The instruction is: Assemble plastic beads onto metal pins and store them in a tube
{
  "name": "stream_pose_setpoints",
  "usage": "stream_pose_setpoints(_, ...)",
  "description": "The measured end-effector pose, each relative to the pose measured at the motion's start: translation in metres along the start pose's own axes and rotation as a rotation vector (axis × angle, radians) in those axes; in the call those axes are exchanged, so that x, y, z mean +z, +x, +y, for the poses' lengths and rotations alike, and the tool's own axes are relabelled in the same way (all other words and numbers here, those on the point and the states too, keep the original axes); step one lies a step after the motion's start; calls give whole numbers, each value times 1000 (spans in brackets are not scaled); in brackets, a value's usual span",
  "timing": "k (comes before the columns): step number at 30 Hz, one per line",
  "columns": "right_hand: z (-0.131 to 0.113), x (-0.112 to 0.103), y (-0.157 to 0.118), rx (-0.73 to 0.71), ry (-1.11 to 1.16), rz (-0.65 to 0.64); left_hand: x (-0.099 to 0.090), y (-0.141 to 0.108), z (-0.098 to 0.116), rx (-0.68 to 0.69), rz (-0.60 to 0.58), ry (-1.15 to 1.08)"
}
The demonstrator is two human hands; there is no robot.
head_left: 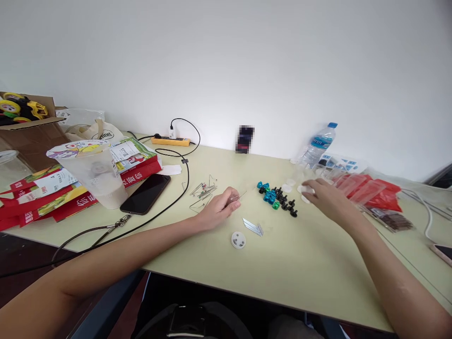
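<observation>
My left hand (222,207) is closed, with a thin metal rod (242,194) sticking out past the fingertips; the rest of what it holds is hidden. Over on the right, my right hand (326,197) has thumb and fingers around a white disc (304,189), above another white piece. Blue and green small parts (270,196) lie between the hands beside several black pegs (290,205). Below them a row of silver rods (253,226) lies near a round white cap (238,240) holding small metal bits. Loose thin wires (203,193) are scattered behind my left hand.
A plastic cup (102,174), a black phone (145,194) and red cartons (141,165) stand left, with a black cable (173,197) crossing the table. A power strip (169,141) sits by the wall. At right are a water bottle (319,143) and red plastic bags (383,195).
</observation>
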State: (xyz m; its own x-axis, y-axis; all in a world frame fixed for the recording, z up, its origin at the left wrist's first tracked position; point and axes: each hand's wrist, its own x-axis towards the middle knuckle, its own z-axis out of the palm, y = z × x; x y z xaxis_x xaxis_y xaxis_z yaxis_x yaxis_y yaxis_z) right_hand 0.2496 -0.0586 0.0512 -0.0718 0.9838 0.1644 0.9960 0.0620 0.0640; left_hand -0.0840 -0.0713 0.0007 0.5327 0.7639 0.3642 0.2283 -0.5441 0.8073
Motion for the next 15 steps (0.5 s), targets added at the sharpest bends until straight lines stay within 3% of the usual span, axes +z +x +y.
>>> stream_pose_setpoints(1, -15, -6, -4, -64, 255, 71, 0, -1, 1, 11, -6, 32)
stream_pose_setpoints(3, -47, -17, -15, -216, 718, 33, 1, -2, 2, 28, -25, 82)
stream_pose_setpoints(6, -91, -22, -32, -302, 1056, -41, 3, -3, 2, 33, -73, 107)
stream_pose_setpoints(9, -112, -18, -42, -321, 1174, -40, 4, -3, 2, 30, -116, 114)
stream_pose_setpoints(15, -113, -13, -46, -282, 1127, -24, 3, -4, 5, 37, -141, 116)
